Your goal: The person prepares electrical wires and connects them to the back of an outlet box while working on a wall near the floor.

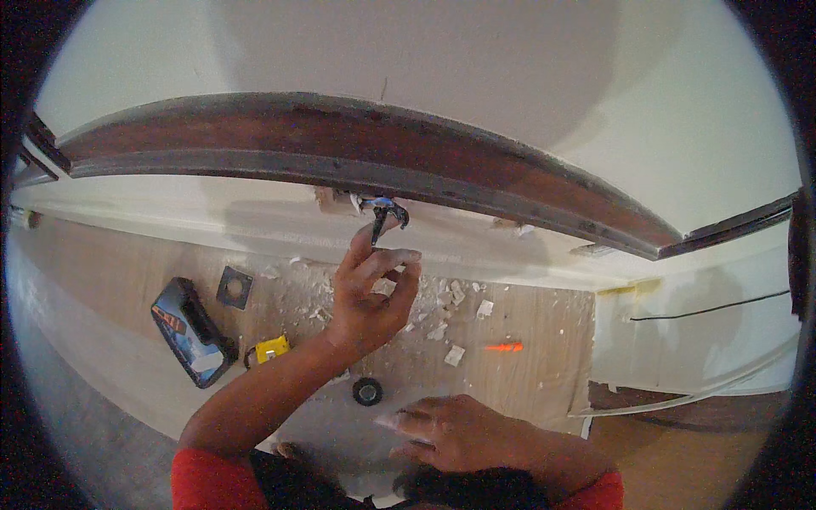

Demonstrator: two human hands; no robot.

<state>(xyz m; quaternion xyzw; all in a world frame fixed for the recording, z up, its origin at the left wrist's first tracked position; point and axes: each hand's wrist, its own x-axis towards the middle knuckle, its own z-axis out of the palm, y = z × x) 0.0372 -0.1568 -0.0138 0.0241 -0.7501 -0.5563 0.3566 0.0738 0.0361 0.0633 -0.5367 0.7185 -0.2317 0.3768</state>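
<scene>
Black wire-like piece (379, 224) is protruding — probably light, bendable, best pinched mid-length; left hand (371, 293) is touching it, grip unclear — right hand (466, 433) is hanging loose.

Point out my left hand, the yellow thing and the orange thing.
Left hand (372, 299): head view, its middle.
Yellow thing (271, 349): head view, its upper face.
Orange thing (507, 347): head view, its middle.
</scene>
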